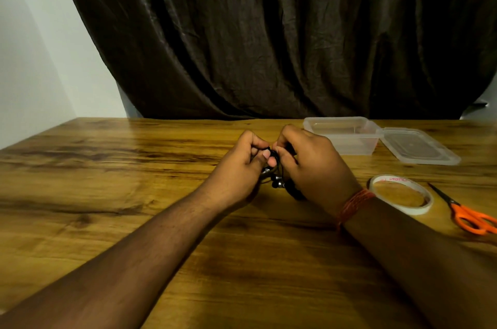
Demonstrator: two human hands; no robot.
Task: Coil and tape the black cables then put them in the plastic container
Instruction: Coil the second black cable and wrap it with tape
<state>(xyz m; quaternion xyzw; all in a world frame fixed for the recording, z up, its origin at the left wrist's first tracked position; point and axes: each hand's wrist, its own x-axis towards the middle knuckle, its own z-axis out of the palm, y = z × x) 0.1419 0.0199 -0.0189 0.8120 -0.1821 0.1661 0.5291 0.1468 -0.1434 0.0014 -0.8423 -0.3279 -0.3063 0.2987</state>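
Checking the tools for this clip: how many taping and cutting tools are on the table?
2. The tape roll lies flat by the right wrist; the orange-handled scissors lie just right of it, near the table's right edge. Nothing else shows, though the hands may hide something small.

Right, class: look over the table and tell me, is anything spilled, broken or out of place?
Nothing stands out. The container sits open and upright, its lid flat beside it. The tape roll and scissors lie neatly at right. Both hands hold the black cable.
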